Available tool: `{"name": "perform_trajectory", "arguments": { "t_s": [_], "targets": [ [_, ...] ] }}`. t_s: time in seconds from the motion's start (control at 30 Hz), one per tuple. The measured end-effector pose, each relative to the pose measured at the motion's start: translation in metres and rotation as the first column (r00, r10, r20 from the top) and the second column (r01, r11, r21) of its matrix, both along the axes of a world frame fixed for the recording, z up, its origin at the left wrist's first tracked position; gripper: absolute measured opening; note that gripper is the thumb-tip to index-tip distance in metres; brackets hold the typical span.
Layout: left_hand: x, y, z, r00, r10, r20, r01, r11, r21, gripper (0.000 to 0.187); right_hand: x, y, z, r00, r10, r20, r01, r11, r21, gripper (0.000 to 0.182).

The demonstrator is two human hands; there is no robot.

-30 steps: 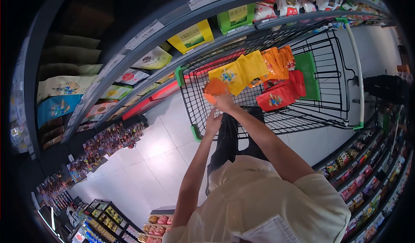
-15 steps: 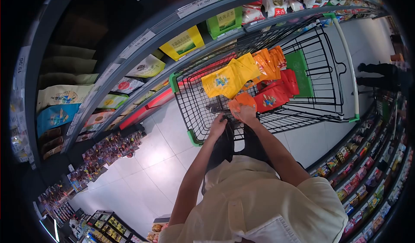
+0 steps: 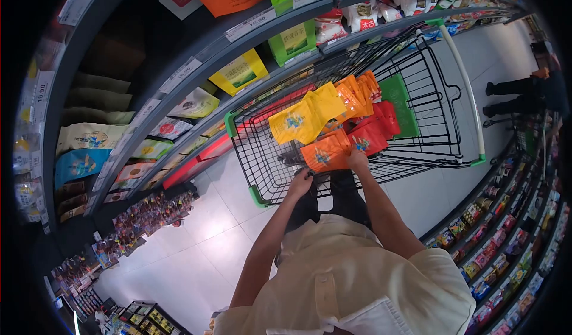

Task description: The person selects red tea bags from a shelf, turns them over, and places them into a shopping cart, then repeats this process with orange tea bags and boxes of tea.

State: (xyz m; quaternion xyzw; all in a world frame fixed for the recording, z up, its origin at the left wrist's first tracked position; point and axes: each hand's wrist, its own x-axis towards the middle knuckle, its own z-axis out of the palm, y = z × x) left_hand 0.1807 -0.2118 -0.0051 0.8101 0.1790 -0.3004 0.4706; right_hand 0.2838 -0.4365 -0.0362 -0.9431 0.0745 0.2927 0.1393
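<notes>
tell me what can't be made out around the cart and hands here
Head view only:
- Print on the orange packet: too small.
- Right hand grip on it: fingers hidden behind the packet.
- Left hand at the cart rim: contact unclear.
- Shelf price tags: blurred.

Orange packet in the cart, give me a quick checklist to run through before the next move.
1. Right hand on the orange packet: ok.
2. Packet inside the shopping cart: ok.
3. Left hand at the cart's near rim: ok; grip cannot tell.
4. Packet resting flat on the cart floor: cannot tell.
5. Yellow packets and red packets clear of the hands: ok.
</notes>
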Motion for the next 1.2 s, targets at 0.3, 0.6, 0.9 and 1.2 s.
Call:
{"name": "perform_trajectory", "arguments": {
  "t_s": [0.3,0.6,0.9,1.2],
  "targets": [
    [-0.035,0.016,0.05,0.992,-0.123,0.042,0.117,0.985,0.124,0.041,0.0,-0.057,0.02,0.993,0.011,0.116,-0.03,0.986,0.164,0.038],
    [-0.076,0.027,0.056,0.961,-0.275,0.038,0.242,0.897,0.37,0.046,-0.015,-0.147,0.105,0.932,0.181,0.315,-0.2,0.979,0.03,0.02],
    [-0.064,-0.005,0.042,0.968,-0.247,0.038,0.19,0.826,0.53,0.051,0.004,-0.166,0.109,0.956,0.159,0.247,-0.166,0.986,0.007,0.022],
    [-0.048,-0.033,0.022,0.961,-0.257,0.102,0.13,0.744,0.656,0.037,0.026,-0.188,0.11,0.96,0.202,0.193,-0.206,0.979,-0.002,0.024]
  ]
}}
